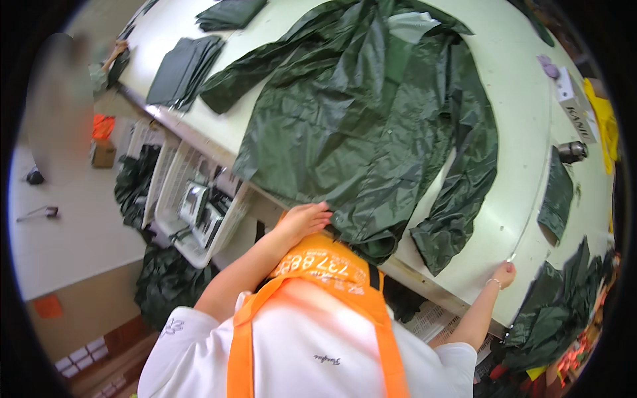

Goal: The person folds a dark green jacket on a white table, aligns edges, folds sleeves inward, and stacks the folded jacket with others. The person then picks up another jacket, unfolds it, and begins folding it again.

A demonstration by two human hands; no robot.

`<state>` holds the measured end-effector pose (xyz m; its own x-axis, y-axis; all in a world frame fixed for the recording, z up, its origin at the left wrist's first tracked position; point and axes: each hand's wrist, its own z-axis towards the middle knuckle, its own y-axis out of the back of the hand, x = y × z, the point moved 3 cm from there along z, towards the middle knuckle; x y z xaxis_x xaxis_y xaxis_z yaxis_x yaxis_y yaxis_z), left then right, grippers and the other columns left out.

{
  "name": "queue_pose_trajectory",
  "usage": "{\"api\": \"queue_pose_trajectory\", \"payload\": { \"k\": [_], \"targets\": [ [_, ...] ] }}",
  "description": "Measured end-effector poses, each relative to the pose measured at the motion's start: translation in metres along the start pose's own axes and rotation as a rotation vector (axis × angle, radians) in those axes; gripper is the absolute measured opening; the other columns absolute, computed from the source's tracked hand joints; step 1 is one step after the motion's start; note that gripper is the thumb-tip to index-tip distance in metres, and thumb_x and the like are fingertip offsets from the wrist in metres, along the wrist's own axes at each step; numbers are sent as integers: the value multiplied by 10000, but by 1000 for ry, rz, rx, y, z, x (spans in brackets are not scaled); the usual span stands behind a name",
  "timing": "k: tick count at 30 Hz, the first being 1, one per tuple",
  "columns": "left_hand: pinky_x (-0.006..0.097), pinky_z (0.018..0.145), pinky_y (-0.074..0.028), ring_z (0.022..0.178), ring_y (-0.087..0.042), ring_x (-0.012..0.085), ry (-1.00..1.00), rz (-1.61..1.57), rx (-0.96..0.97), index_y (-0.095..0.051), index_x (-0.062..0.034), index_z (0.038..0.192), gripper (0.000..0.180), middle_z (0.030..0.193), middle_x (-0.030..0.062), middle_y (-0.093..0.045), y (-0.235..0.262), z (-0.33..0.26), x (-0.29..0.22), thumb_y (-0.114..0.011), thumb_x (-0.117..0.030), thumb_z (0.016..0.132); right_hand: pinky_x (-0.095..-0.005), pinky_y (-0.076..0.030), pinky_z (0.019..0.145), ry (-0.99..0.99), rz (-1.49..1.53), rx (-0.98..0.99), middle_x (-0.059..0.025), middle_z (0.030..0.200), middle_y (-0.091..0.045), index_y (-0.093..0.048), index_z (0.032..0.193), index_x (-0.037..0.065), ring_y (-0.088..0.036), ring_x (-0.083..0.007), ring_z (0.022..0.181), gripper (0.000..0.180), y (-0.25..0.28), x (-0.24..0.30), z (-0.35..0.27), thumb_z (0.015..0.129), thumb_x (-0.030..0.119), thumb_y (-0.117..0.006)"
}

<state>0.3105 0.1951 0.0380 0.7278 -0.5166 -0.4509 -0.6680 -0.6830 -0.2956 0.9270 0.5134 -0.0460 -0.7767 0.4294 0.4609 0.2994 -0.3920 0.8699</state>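
Head view: left hand (pixel 306 219) flat, grip open, on raincoat (pixel 371 126) hem; right hand (pixel 505 273) fingers loosely apart on table (pixel 517 99) edge.

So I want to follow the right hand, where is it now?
In the head view the right hand is low on the right, fingertips on the near edge of the white table, right of the dark green raincoat.

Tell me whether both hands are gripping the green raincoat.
No. The left hand rests on the raincoat hem, but the right hand is on bare table, apart from it.
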Motion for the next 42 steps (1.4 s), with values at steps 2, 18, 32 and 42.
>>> {"api": "queue_pose_trajectory", "payload": {
  "k": [2, 18, 32, 42],
  "targets": [
    [353, 913, -453, 1021, -570, 240, 76, 6, -55, -530, -17, 1157, 485, 1098, 113, -577, -4, -2, 7, -620, -390, 860, -368, -489, 810, -93, -205, -91, -155, 1098, -615, -601, 1141, 51, -595, -274, 940, 420, 22, 52, -15, 782, 244, -699],
    [452, 838, -487, 938, -609, 264, 294, -135, 228, -564, -24, 1070, 267, 1003, 112, -632, -63, 26, -14, -561, -221, 891, -478, -245, 1063, 1234, 236, 773, -147, 1370, -383, -447, 1324, 104, -337, -359, 1259, 804, 116, 326, -393, 631, 341, -779],
    [377, 706, -493, 822, -588, 278, -377, -308, -51, -576, 53, 970, 285, 930, 164, -595, 94, 30, -185, -491, 93, 701, -269, -428, 522, 426, 328, 289, -40, 619, -551, -570, 955, 29, -497, -116, 525, 197, 128, 294, -276, 917, 217, -524],
    [333, 693, -500, 814, -560, 241, 92, -668, 184, -445, 49, 992, 298, 901, 141, -522, 66, 22, -100, -391, 135, 712, -364, -392, 964, 1137, -300, 490, -176, 1269, -442, -495, 1226, -1, -421, -324, 1169, 520, 60, 328, -452, 746, 138, -639]
  ]
}}
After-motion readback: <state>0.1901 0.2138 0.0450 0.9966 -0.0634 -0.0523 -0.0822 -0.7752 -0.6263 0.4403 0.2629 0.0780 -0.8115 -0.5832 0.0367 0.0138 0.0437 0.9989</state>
